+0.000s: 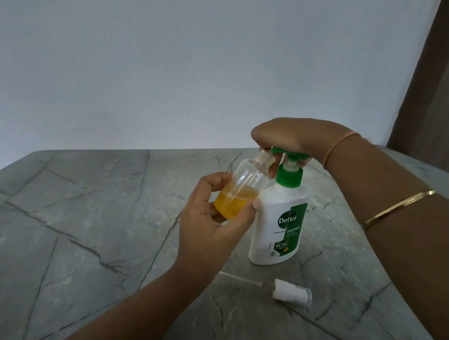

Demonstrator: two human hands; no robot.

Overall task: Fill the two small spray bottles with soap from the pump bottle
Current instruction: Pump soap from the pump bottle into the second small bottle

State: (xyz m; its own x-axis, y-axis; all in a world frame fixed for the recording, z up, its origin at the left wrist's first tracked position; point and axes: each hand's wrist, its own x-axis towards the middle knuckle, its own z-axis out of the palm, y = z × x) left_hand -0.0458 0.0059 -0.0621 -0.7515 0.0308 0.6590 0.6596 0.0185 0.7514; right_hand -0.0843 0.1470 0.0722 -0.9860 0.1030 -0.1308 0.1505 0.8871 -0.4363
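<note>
My left hand (209,221) grips a small clear spray bottle (243,187), tilted with its open neck up against the nozzle of the pump. Orange-yellow soap fills about its lower third. The white pump bottle (278,219) with a green label and green pump head stands upright on the grey marble table. My right hand (292,139) rests on top of the green pump head, fingers curled over it. The bottle's white spray cap (290,292) with its long dip tube lies on the table in front of the pump bottle. Only one small bottle is in view.
The grey veined marble table (72,243) stretches left and forward. A pale wall stands behind it. A brown door or frame (436,75) rises at the far right.
</note>
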